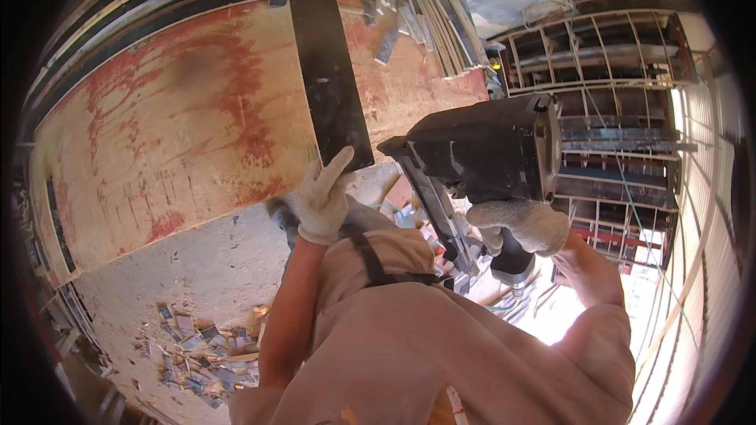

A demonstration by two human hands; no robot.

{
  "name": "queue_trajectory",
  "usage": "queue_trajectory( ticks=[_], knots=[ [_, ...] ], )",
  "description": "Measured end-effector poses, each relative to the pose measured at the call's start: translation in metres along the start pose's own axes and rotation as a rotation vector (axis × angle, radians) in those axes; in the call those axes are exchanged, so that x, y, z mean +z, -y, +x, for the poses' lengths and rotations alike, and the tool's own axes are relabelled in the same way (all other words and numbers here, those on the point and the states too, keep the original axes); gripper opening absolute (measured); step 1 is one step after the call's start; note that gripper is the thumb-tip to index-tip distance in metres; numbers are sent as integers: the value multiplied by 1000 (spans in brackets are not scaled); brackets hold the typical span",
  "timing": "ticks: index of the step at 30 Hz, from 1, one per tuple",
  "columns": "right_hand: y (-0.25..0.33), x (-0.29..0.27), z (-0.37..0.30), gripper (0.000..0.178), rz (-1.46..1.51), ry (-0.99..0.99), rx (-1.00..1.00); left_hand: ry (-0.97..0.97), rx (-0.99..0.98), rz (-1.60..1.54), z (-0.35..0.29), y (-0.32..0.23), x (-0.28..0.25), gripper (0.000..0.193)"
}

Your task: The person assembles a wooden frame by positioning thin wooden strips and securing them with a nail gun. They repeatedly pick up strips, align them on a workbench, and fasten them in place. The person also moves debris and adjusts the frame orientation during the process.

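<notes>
A long black board [327,63] lies across the stained wooden worktable [157,110], its near end at the table's front edge. My gloved left hand [323,198] holds the board's near left corner, one finger stretched over the top face. In my gloved right hand [524,224] is a large black nail gun [480,145], the fingers wrapped round its handle. The gun's nose points left, close to the right side of the board's near end. Whether the nose touches the board, I cannot tell. The gun's slanted magazine [437,208] hangs down toward me.
Several narrow wooden strips [445,31] lie at the table's far right, beside short offcuts [386,43]. More long boards [150,12] line its far left edge. Scrap pieces [209,354] litter the floor at lower left. A rack of stacked boards [614,134] stands to the right.
</notes>
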State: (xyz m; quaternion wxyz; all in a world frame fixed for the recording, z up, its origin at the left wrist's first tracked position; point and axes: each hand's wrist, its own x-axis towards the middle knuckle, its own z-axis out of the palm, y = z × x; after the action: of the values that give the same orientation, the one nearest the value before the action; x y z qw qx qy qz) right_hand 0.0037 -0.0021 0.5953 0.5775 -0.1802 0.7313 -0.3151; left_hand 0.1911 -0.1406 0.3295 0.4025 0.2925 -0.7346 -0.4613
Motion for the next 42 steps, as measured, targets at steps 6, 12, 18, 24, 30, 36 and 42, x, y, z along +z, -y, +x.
queue_trajectory(
  ticks=[6, 12, 18, 24, 30, 36, 42],
  knots=[
    [31, -46, 43, 20, -115, 287, -158, -75, 40, 5, 7, -9, 3, 50],
    [96, -73, 103, 20, -717, 399, 8, -344, -54, -26, -13, -21, 28, 44],
    [124, -95, 150, 21, -963, 633, -174, -1150, -449, -315, -16, -36, 121, 68],
    [142, -103, 191, 47, -1340, 1010, -744, -1068, -715, -1436, -16, -22, 156, 80],
    [148, -97, 194, 47, -1413, 1070, -820, -1496, -217, -2006, 47, -4, 151, 70],
    [154, -99, 194, 37, -1453, 1117, -882, -1575, -76, -1903, 62, 5, 153, 53],
    [148, -96, 184, 29, -1223, 971, -551, -1570, -112, -1922, 64, 4, 153, 40]
  ],
)
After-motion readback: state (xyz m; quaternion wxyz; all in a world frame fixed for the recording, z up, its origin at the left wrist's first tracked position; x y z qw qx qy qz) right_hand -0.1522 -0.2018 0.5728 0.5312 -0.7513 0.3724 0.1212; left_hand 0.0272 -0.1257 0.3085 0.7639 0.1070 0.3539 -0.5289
